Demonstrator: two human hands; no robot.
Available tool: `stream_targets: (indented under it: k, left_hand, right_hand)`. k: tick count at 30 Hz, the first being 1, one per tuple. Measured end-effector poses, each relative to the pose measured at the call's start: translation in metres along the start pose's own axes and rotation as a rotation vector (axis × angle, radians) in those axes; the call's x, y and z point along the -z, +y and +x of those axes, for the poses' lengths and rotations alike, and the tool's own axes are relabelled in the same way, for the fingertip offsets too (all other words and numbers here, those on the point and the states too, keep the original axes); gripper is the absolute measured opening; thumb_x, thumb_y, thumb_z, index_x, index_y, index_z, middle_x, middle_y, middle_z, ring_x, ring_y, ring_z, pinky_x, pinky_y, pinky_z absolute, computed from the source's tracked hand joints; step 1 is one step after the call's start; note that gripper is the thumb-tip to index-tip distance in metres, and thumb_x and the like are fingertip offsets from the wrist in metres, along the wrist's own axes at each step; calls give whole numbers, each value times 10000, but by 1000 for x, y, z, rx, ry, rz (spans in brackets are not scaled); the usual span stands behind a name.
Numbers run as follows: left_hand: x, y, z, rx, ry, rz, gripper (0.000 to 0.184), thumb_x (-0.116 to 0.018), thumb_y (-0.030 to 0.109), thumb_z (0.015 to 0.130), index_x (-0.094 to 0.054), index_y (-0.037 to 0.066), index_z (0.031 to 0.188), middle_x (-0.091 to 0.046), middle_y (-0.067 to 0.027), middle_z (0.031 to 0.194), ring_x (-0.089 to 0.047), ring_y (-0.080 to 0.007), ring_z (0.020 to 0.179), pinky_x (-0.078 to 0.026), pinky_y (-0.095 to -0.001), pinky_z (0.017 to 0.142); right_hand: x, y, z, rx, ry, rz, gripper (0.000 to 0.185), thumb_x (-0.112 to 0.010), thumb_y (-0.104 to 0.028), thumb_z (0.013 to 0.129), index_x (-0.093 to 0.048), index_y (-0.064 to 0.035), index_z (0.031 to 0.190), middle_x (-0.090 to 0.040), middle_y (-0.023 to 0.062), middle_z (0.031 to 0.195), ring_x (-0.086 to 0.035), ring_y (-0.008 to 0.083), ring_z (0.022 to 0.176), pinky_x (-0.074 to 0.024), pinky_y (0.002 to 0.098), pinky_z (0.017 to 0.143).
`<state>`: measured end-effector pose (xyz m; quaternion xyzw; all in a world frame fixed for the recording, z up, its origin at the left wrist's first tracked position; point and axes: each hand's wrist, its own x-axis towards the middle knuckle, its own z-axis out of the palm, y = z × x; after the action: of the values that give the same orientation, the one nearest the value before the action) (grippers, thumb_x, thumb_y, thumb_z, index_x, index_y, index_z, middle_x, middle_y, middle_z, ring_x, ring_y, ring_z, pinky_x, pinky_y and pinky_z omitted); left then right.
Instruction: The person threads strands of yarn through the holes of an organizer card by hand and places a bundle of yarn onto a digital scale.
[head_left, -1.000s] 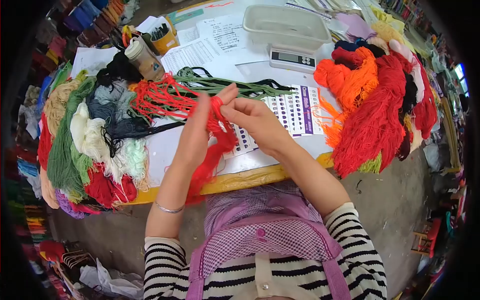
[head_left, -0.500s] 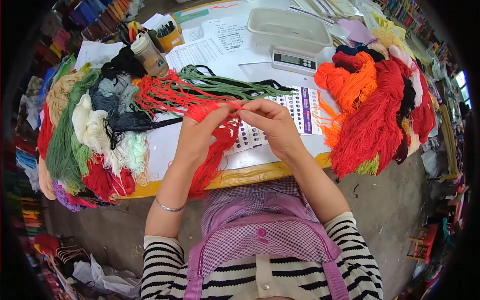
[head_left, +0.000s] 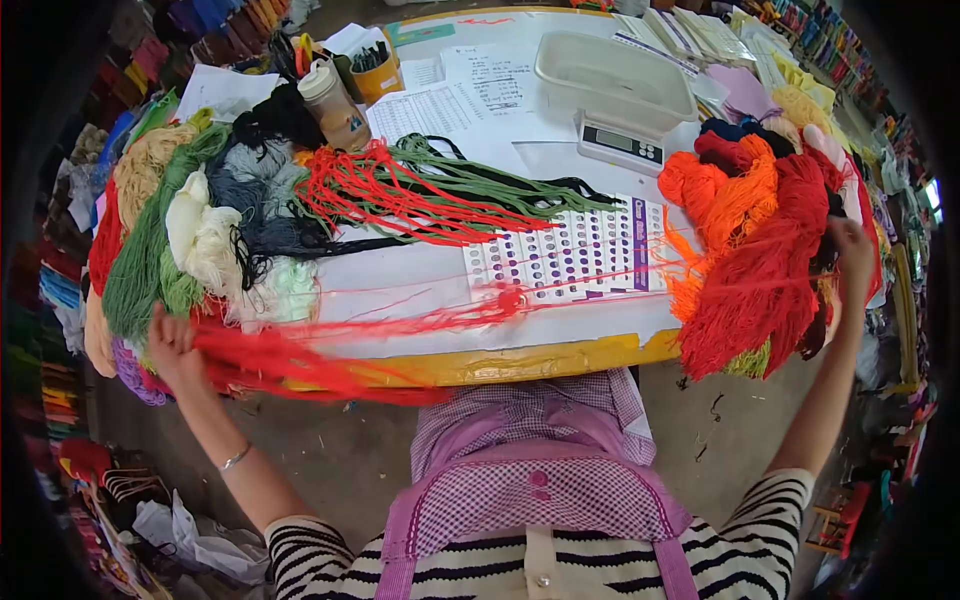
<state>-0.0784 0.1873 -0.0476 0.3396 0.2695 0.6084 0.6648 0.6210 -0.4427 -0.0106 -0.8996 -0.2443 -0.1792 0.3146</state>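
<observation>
My left hand [head_left: 178,345], at the far left over the table's front edge, is closed round a bundle of red yarn [head_left: 290,368]. The bundle is smeared by motion and trails to the right. Thin red strands [head_left: 430,322] stretch from it across the table toward my right hand [head_left: 852,250]. That hand is at the far right beside the dark red yarn skein [head_left: 765,290], with its fingers closed; the strand ends there are too thin to make out fully. Behind the strands lie cut red and green threads [head_left: 420,205] and a card with purple dots [head_left: 560,250].
Skeins in many colours, such as a white one [head_left: 200,235], heap at the left; orange yarn [head_left: 725,195] lies at the right. Further back are a bottle [head_left: 335,108], a pen holder [head_left: 376,75], papers [head_left: 490,85], a scale [head_left: 620,145] and a plastic tub [head_left: 615,80].
My hands have moved from close together at the centre to far apart on both sides. The red bundle has swung left with my left hand, and strands now span the table.
</observation>
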Motion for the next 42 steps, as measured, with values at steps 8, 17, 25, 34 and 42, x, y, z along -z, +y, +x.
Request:
stream_targets:
  k: [8,17,25,34,42]
  left_hand:
    - [-162,-44,-65,-74,-93,480,302,-518,224,950,-601,-23,1102,-604,-11,810,-405,-3,497,-237,-128,370]
    - [-299,-252,-144,716,-750,458,244,-618,217,865,-668,-15,923,-614,-34,713,-399,-38,486,-239,-177,408]
    - [-295,-327,-166,961,-701,489,207,-662,175,833,-634,-30,837,-649,-103,734,-481,-56,500,-272,-184,375]
    - [-304,-326,-174,717,-712,561,146,-604,132,870,-671,1,868,-625,-47,679,-470,-59,475,-298,-209,393]
    - [-298,-329,-154,636,-836,709,107,-626,125,798,-626,24,765,-597,-31,673,-489,-76,501,-307,-216,404]
  right_hand:
    - [53,-37,19,351,366,-650,298,-536,-294,897,-671,-44,985,-660,121,933,-609,246,867,-450,331,788]
    - [-210,-228,-119,110,-324,554,117,-565,-46,879,-632,-2,964,-681,66,882,-631,124,759,-498,255,664]
    - [-267,-229,-129,56,-278,394,139,-659,-141,818,-663,-20,886,-668,84,757,-617,139,633,-478,279,580]
    - [-233,-240,-121,-86,-504,469,323,-730,-243,683,-662,-14,900,-680,95,768,-662,210,694,-507,323,648]
    - [-245,-236,-125,-39,-487,465,331,-734,-209,673,-646,-12,924,-684,103,764,-674,216,722,-520,322,671]
